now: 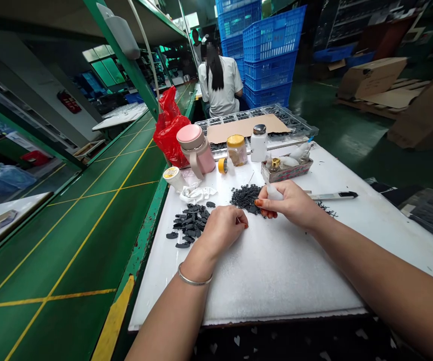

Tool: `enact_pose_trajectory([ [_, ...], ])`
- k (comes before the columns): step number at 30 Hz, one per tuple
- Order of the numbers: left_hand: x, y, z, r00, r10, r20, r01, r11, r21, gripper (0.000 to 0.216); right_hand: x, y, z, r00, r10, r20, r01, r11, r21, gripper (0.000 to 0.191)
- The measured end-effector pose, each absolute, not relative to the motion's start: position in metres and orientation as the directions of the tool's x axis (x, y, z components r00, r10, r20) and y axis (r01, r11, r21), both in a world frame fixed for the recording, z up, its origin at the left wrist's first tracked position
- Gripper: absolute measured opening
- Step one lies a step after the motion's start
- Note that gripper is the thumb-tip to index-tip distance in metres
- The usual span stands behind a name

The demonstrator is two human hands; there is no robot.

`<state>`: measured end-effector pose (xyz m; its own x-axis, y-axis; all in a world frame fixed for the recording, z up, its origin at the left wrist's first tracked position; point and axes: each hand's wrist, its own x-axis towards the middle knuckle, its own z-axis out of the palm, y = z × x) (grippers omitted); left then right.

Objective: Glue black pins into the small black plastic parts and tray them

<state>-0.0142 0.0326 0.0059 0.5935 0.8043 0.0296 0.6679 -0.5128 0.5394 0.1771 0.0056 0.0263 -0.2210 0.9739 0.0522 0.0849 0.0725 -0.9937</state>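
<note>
The person's right hand (290, 204) pinches a small white plastic object (274, 192) between thumb and curled fingers, just above a heap of fine black granules (245, 197). The left hand (222, 229) rests low on a white foam sheet (261, 281), its fingertips drawn together beside a loose pile of black rubber-like pieces (188, 223); whether those fingertips hold anything is too small to tell. A silver bangle (194, 277) circles the left wrist. A utility knife (333, 196) lies to the right of the right hand. Farther up the bench stand a pink tumbler (197, 149), a yellow-lidded jar (236, 150), a white bottle with a metal cap (259, 144) and a roll of yellow tape (223, 165). A tray of small bottles (286, 171) sits just right of these. Behind them lies a black compartment tray (295, 120) partly covered by cardboard. A red plastic bag (169, 128) hangs at the bench's far left, and a seated co-worker (220, 85) faces away beside stacked blue plastic crates (271, 55).
</note>
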Motion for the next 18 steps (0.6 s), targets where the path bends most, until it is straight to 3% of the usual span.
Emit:
enact_pose_trajectory([
  [12, -0.0107, 0.0275, 0.0019, 0.546, 0.827, 0.137, 0.721, -0.546, 0.426, 0.014, 0.1762, 0.0048, 0.0272, -0.213, 0.976, 0.038, 0.101, 0.061, -0.993, 0.034],
  [15, -0.0117, 0.0265, 0.0015, 0.543, 0.825, 0.156, 0.688, -0.543, 0.481, 0.016, 0.1769, 0.0044, 0.0274, -0.215, 0.976, 0.038, 0.097, 0.060, -0.994, 0.034],
  [18, -0.0135, 0.0292, -0.0012, 0.545, 0.827, 0.134, 0.603, -0.498, 0.624, 0.021, 0.1779, 0.0042, 0.0275, -0.217, 0.975, 0.049, 0.091, 0.070, -0.993, 0.034],
])
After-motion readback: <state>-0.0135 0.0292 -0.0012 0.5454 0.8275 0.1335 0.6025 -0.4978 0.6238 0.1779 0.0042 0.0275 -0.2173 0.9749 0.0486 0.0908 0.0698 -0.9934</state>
